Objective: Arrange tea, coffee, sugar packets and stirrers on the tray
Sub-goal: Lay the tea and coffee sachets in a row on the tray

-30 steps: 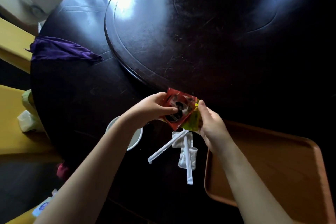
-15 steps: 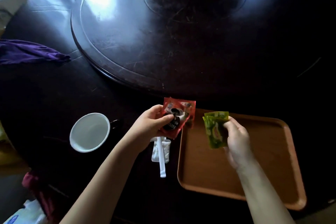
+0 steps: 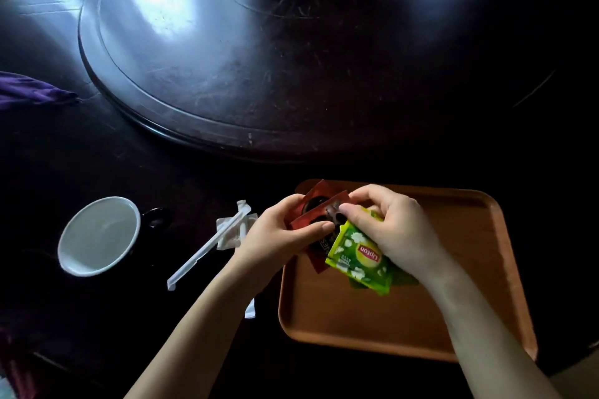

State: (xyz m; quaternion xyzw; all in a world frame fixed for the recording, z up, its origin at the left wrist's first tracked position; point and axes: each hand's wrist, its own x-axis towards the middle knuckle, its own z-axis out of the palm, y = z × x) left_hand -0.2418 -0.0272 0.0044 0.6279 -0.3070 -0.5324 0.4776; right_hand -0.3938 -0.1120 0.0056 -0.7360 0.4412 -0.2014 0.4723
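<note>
Both hands meet over the far left corner of the brown tray (image 3: 453, 301). My left hand (image 3: 278, 236) grips the red coffee packets (image 3: 319, 204) from the left. My right hand (image 3: 392, 230) holds the green Lipton tea packets (image 3: 359, 261) against its palm, and its fingertips pinch the top of a red packet. On the dark table left of the tray lie white wrapped stirrers (image 3: 207, 249) across white sugar packets (image 3: 228, 233). Another white piece (image 3: 250, 309) shows under my left forearm.
A white cup (image 3: 99, 235) with a dark handle stands left of the stirrers. A purple cloth (image 3: 29, 91) lies at the table's left edge. A raised round turntable (image 3: 259, 58) fills the far middle of the table.
My hands were apart, red packets in the left and green in the right above the tray. Now they have come together and my right fingers touch the red packets.
</note>
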